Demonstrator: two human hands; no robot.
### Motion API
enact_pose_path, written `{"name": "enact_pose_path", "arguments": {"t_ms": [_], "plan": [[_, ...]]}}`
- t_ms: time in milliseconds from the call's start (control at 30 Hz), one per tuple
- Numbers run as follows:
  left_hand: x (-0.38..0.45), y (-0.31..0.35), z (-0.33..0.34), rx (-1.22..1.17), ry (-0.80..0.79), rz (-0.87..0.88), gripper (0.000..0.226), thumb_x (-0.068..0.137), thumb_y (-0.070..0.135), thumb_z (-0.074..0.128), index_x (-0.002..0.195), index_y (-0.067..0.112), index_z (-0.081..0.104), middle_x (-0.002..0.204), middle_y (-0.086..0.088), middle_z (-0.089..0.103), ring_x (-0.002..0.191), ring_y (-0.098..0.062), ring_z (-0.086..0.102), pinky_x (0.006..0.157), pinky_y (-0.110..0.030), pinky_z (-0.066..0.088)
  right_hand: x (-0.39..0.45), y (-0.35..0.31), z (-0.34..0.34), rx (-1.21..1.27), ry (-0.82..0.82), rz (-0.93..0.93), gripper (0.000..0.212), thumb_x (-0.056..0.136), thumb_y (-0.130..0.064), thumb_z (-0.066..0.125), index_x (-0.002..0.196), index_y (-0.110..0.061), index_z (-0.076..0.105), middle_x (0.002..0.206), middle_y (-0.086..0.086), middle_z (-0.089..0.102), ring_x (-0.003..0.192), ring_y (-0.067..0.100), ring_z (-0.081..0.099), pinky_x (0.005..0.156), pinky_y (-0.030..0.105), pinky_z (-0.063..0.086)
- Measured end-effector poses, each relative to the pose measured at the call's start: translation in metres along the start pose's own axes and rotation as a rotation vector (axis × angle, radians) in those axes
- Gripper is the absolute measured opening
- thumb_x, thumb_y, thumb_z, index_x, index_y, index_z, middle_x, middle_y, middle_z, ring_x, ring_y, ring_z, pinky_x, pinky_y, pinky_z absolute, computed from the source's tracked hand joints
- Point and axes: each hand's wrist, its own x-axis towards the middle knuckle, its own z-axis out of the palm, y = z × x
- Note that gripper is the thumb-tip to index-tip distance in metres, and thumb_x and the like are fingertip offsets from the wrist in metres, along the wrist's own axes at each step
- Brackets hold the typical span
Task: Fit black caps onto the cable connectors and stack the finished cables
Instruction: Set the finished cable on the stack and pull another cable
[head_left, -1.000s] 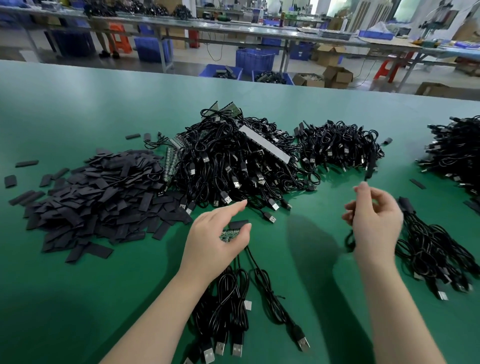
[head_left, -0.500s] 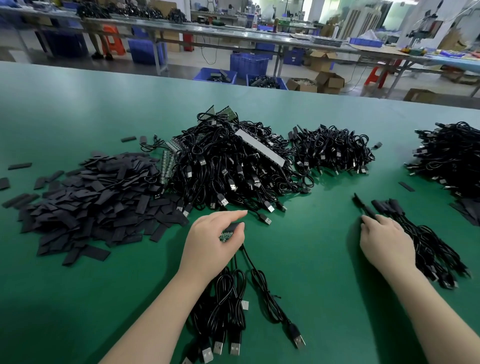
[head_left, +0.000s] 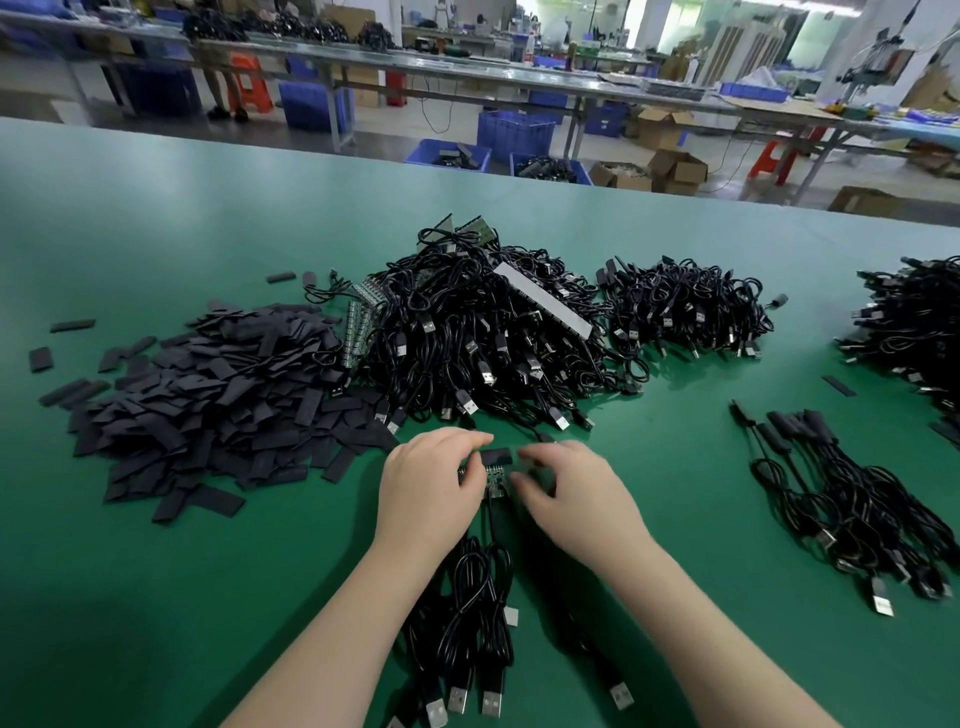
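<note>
Both hands meet at the middle of the green matte worktable (head_left: 156, 597), just in front of the large tangled heap of black USB cables (head_left: 483, 332). The left hand (head_left: 428, 488) has its fingers curled, pinching the small green circuit-board connector (head_left: 492, 480) from its left edge. The right hand (head_left: 566, 493) has curled fingertips at the flat black rectangular cap (head_left: 496, 457), which sits right at the connector's far end; whether it pinches the cap or only touches it cannot be told through the blur. A small bundle of black cables with silver USB plugs (head_left: 467, 623) trails from the connector toward the near table edge, between the forearms. The pile of loose black caps (head_left: 208, 405) spreads to the left, its nearest edge just beside the left hand. The stack of capped cables (head_left: 852, 509) lies well apart on the right, with bare green surface between it and the right hand.
</note>
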Motion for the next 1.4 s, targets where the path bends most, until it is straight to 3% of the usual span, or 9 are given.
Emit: {"name": "enact_pose_path", "arguments": {"t_ms": [167,300,567,733,833,900,1033,1233,1400], "plan": [[0.002,-0.001,0.002,-0.035,-0.021,-0.007,0.027,0.091,0.018,0.059,0.111,0.030,0.072,0.112,0.016,0.069,0.109,-0.006,0.060,0.097,-0.031,0.039,0.012,0.054,-0.036,-0.375,0.253,0.251,0.047,0.095,-0.035,0.055,0.141,-0.026,0.048,0.135,0.007,0.054,0.114,0.029,0.053,0.086,0.037,0.048],[0.003,-0.001,0.003,-0.045,-0.043,-0.016,0.026,0.092,0.018,0.059,0.109,0.029,0.073,0.111,0.015,0.069,0.108,-0.007,0.060,0.099,-0.033,0.042,-0.010,0.106,-0.061,-0.536,0.157,0.558,0.046,0.099,-0.036,0.048,0.142,-0.021,0.044,0.149,0.014,0.040,0.131,0.036,0.039,0.101,0.043,0.042],[0.002,0.000,0.002,-0.044,-0.035,-0.005,0.024,0.091,0.015,0.060,0.106,0.027,0.075,0.106,0.014,0.071,0.103,-0.006,0.063,0.094,-0.028,0.041,-0.057,0.132,-0.054,-0.729,0.081,0.493,0.052,0.097,-0.016,0.038,0.148,-0.025,0.036,0.150,0.002,0.041,0.129,0.026,0.042,0.092,0.031,0.047],[0.002,0.001,0.000,-0.065,-0.035,-0.016,0.024,0.091,0.014,0.060,0.105,0.026,0.075,0.105,0.013,0.072,0.101,-0.008,0.064,0.095,-0.034,0.048,-0.055,0.149,-0.077,-0.767,0.107,0.534,0.056,0.093,-0.008,0.046,0.147,-0.024,0.043,0.134,0.002,0.055,0.116,0.026,0.051,0.082,0.031,0.050],[0.002,0.000,0.000,-0.064,-0.044,-0.019,0.024,0.091,0.015,0.060,0.106,0.027,0.075,0.106,0.013,0.071,0.102,-0.007,0.063,0.095,-0.033,0.047,-0.051,0.153,-0.087,-0.562,0.273,0.485,0.040,0.093,-0.025,0.062,0.132,-0.017,0.064,0.128,0.011,0.063,0.115,0.039,0.053,0.081,0.041,0.053],[0.004,0.001,0.001,-0.060,-0.060,-0.025,0.024,0.092,0.016,0.059,0.107,0.027,0.074,0.107,0.014,0.071,0.103,-0.006,0.063,0.097,-0.035,0.047,-0.045,0.158,-0.095,-0.501,0.327,0.508,0.047,0.091,-0.042,0.063,0.132,-0.019,0.063,0.128,0.010,0.065,0.118,0.040,0.053,0.084,0.045,0.053],[0.004,0.001,0.001,-0.066,-0.073,-0.031,0.024,0.092,0.016,0.059,0.107,0.028,0.074,0.106,0.014,0.071,0.103,-0.006,0.062,0.097,-0.035,0.047,-0.026,0.167,-0.105,-0.605,0.104,0.640,0.055,0.094,-0.061,0.048,0.137,-0.027,0.056,0.110,0.004,0.070,0.122,0.034,0.048,0.088,0.039,0.050],[0.003,0.000,0.001,-0.077,-0.065,-0.037,0.024,0.092,0.016,0.059,0.106,0.027,0.075,0.105,0.014,0.071,0.103,-0.006,0.062,0.096,-0.035,0.049,-0.009,0.174,-0.101,-0.579,0.117,0.599,0.030,0.097,-0.044,0.053,0.107,-0.022,0.070,0.096,0.006,0.067,0.115,0.032,0.049,0.087,0.039,0.043],[0.003,0.000,0.002,-0.093,-0.066,-0.048,0.024,0.091,0.015,0.060,0.105,0.028,0.075,0.104,0.015,0.071,0.100,-0.005,0.062,0.093,-0.032,0.050,-0.002,0.178,-0.103,-0.525,0.117,0.623,0.025,0.096,-0.032,0.054,0.108,-0.018,0.071,0.079,0.005,0.059,0.079,0.028,0.050,0.068,0.030,0.043]]}}
